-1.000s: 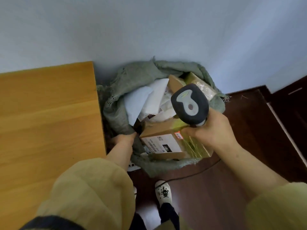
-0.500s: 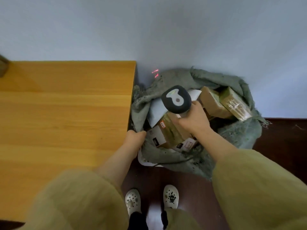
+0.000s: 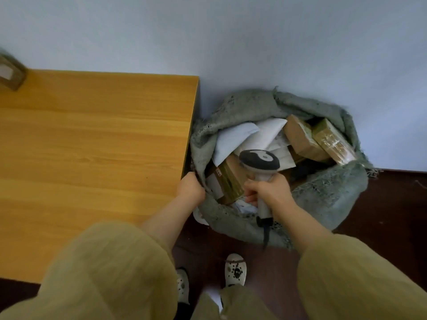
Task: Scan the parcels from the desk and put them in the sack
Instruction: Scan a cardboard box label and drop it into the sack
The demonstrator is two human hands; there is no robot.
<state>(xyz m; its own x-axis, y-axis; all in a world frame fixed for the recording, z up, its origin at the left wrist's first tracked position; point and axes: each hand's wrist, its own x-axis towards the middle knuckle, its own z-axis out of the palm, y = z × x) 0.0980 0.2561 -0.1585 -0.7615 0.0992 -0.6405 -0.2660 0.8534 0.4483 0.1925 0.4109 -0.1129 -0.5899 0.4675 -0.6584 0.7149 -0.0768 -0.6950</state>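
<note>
My left grip (image 3: 190, 189) holds the sack (image 3: 323, 192) by its rim; my right grip (image 3: 270, 192) is wrapped round the scanner (image 3: 260, 162). The boxed parcel (image 3: 227, 179) lies inside, between them. Another parcel (image 3: 10, 73) sits far left on the surface (image 3: 92, 146), nearer my left grip.

A small parcel-handling corner of an office or mailroom is suggested: a plain wooden worktop (image 3: 92, 146) is set against a bare pale wall (image 3: 231, 42), a woven sack (image 3: 335, 192) on the dark floor (image 3: 392, 204) is filled with parcels (image 3: 300, 137), and a corded barcode scanner (image 3: 260, 159) is seen above it.
</note>
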